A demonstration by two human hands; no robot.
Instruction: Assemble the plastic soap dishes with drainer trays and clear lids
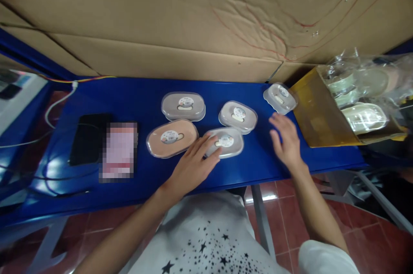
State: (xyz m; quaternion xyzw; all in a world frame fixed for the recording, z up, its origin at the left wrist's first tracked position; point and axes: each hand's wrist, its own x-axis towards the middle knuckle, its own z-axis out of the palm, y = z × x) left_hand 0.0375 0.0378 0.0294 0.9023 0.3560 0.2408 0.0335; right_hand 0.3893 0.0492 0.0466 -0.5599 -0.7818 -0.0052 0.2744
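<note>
My left hand (196, 162) lies over the left end of a clear-lidded oval container (232, 143) near the table's front edge, fingers stretched out. Left of those fingers is a peach oval container (171, 138) with a round label. Two greyish containers, one at the back left (183, 107) and one at the back middle (238, 117), bear similar labels. Farther right, another small container (280, 97) sits by the box. Just in front of it my right hand (286, 140) hovers with fingers apart, holding nothing.
At the right stands an open cardboard box (318, 115) with plastic-wrapped containers (364, 117) in it. A blurred-out phone-like object (118, 149) and a black flat item (87, 138) lie on the blue table (135, 93) at left, near cables. A cardboard wall (155, 20) rises behind.
</note>
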